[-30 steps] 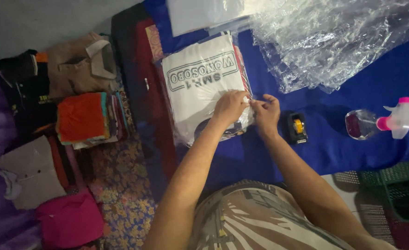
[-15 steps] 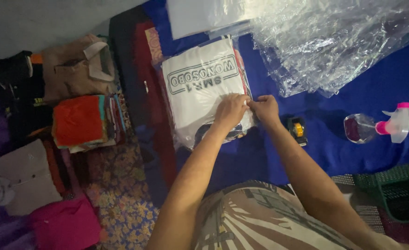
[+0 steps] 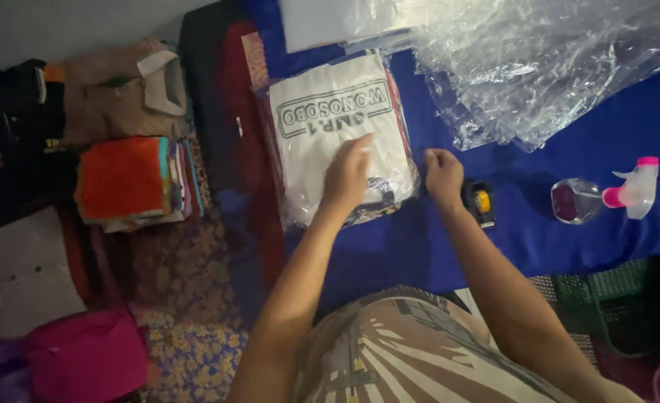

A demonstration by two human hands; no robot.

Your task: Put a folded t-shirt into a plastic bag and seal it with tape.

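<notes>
A folded white shirt with dark printed lettering lies inside a clear plastic bag [image 3: 322, 119] on a blue cloth [image 3: 583, 134]. My left hand [image 3: 347, 173] rests flat on the lower part of the bagged shirt, fingers spread. My right hand [image 3: 443, 173] hovers just right of the bag's lower corner, fingers curled, holding nothing that I can see. A small black and yellow tape dispenser [image 3: 480, 203] sits right beside my right hand.
A pile of clear plastic bags [image 3: 539, 60] lies at the upper right. A clear spray bottle with a pink and white head [image 3: 606, 198] lies at the right. On the left, stacks of folded clothes [image 3: 132, 179], a brown shirt [image 3: 121, 89] and a pink garment [image 3: 83, 358] cover the patterned floor.
Both hands were pinched together at the bag's lower right corner. Now they have come apart: the left has slid onto the bagged shirt, the right has moved off to the right.
</notes>
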